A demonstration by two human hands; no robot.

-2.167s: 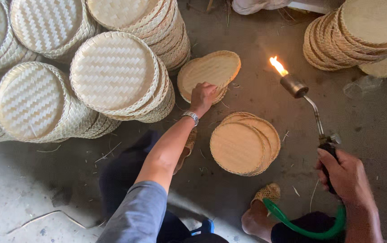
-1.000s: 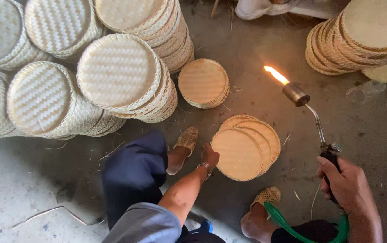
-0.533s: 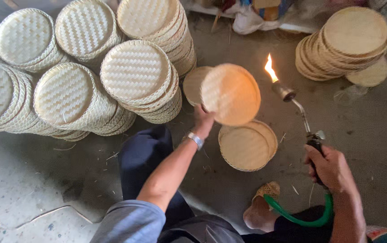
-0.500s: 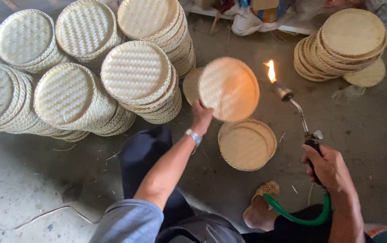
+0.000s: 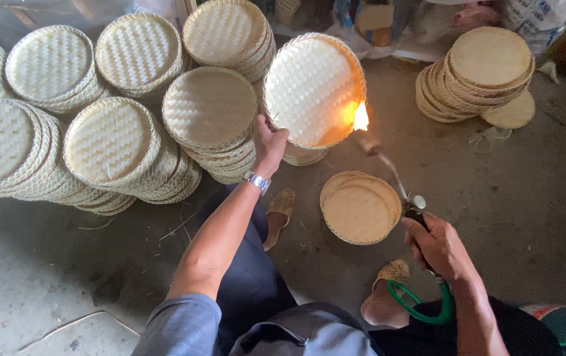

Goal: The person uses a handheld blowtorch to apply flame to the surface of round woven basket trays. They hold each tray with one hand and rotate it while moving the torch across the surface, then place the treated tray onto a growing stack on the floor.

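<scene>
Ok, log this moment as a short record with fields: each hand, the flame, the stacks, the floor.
left hand: left hand grips the rim of a round woven tray, held up and tilted
right hand: right hand holds a gas torch fed by a green hose
flame: flame plays against the tray's lower right edge, which glows orange
left stacks: leaning stacks of pale trays
right stack: browner trays at upper right
floor: small pile of trays between the sandalled feet on the concrete floor
</scene>
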